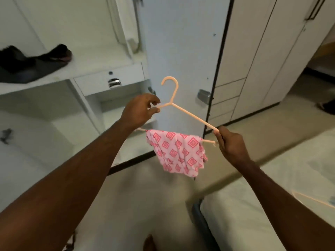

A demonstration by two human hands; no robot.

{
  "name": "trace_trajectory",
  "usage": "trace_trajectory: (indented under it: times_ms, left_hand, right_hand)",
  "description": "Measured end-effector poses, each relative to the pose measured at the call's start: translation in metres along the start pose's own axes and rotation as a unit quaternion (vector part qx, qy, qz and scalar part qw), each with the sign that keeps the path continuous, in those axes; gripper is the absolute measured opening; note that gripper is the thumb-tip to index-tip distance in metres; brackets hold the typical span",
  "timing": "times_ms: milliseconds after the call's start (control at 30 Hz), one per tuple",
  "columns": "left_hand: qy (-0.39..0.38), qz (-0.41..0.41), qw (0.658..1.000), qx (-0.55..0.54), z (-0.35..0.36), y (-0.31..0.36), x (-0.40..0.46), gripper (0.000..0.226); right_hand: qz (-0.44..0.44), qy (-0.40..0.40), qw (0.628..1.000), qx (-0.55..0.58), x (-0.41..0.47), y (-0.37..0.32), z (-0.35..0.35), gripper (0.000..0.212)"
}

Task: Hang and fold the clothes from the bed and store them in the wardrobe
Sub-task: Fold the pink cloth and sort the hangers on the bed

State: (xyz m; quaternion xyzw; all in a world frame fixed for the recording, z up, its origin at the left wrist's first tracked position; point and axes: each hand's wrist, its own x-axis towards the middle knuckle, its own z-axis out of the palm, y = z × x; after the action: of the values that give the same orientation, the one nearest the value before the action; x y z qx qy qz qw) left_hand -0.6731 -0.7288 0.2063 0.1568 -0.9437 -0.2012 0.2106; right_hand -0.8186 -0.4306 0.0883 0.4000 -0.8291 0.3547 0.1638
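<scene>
1. The wardrobe point(72, 51) stood open ahead of me, white inside, its upper part cut off by the top edge. Its open door point(181, 51) reached down the middle of my view and hid whatever lay behind it.
2. The bed point(253, 214) sat at my lower right, pale and only partly in view; its far end ran out of the picture. A faint peach line crossed it near the right edge, too blurred for me to name.
3. A dark garment point(32, 64) lay crumpled on the wardrobe shelf at the upper left, smeared by blur, so I could not tell what kind it was.
4. The pink cloth point(177, 153), white with red diamond prints, hung bunched over the lower bar of the hanger, in the air between my hands and in front of the door. Its folds hid its shape.
5. The hanger point(188, 113) was peach plastic, tilted, its hook pointing up. Its left end was hidden behind my wrist.
6. My left hand point(137, 111) pinched the hanger's left shoulder, fingers closed on it.
7. My right hand point(230, 142) gripped the right end, fingers curled round it.
8. A small grey object point(6, 134) at the far left was too blurred to identify.
</scene>
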Motion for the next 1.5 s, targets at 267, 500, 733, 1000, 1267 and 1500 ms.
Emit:
trace_trajectory:
  times_ms: [267,500,733,1000,1267,1500]
  left_hand:
    - [0.062,-0.032,0.997,0.042,-0.093,-0.131,0.069,0.021]
    - [0.061,-0.009,0.997,0.045,-0.150,-0.182,0.128,0.020]
    - [0.081,0.017,0.995,0.060,-0.215,-0.212,0.204,0.016]
    - [0.067,0.048,0.987,0.136,-0.288,-0.246,0.297,0.015]
    - [0.101,0.060,0.977,0.179,-0.357,-0.272,0.412,0.014]
    - [0.136,0.058,0.972,0.185,-0.400,-0.296,0.491,0.012]
  right_hand:
    - [-0.024,0.022,0.999,0.021,0.138,-0.096,0.068,0.055]
    - [0.024,0.085,0.995,0.038,0.234,-0.172,0.099,0.042]
    - [-0.013,0.134,0.990,0.040,0.344,-0.232,0.102,0.053]
    - [-0.043,0.176,0.982,0.055,0.499,-0.294,0.113,0.035]
    - [-0.092,0.200,0.974,0.062,0.647,-0.344,0.123,0.037]
    - [-0.100,0.219,0.969,0.050,0.748,-0.379,0.127,0.035]
